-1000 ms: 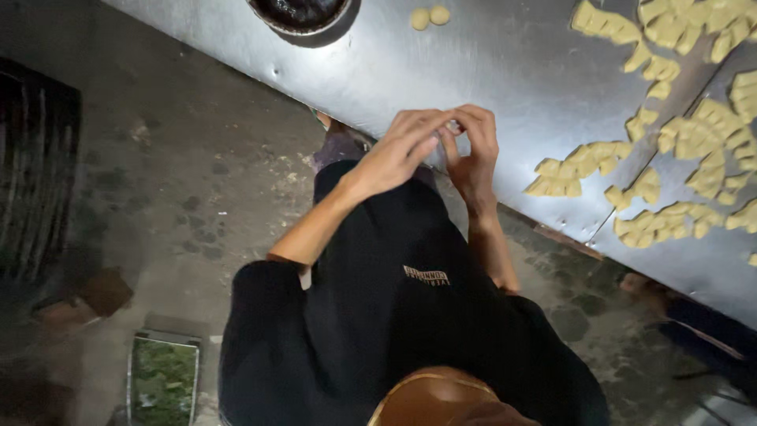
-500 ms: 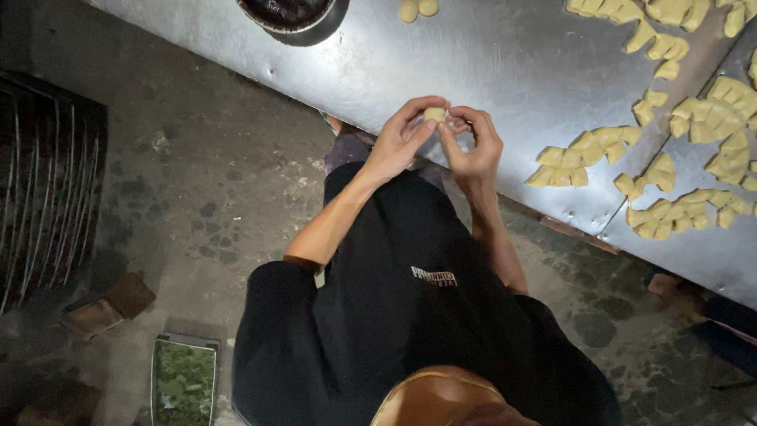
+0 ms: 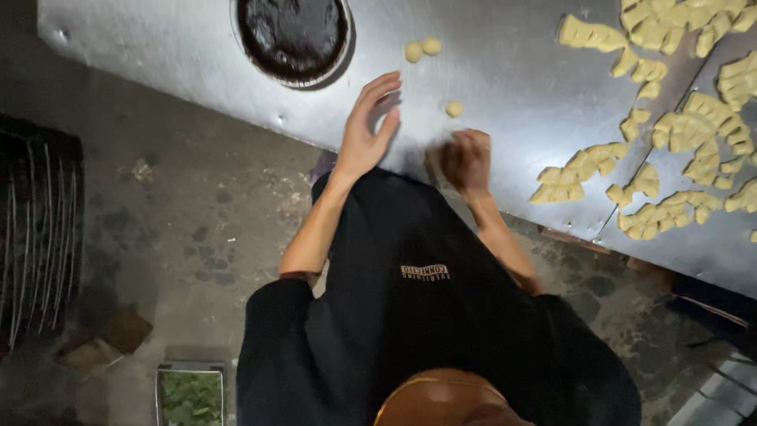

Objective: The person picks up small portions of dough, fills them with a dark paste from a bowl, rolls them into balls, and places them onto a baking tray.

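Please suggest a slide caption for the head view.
Left hand open and right hand curled above a steel table, near a dough ball.

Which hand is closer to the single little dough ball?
The right hand: it sits just below the lone dough ball, blurred. The left hand is open and flat, farther off to the ball's left.

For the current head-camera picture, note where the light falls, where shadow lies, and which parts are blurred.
Head view: light falls brightest on the steel table, with soft glare across it; the floor at left is dim. The open left hand casts a shadow on the metal. The right hand is motion-blurred, so its grip cannot be read. The dough pieces stay fairly sharp.
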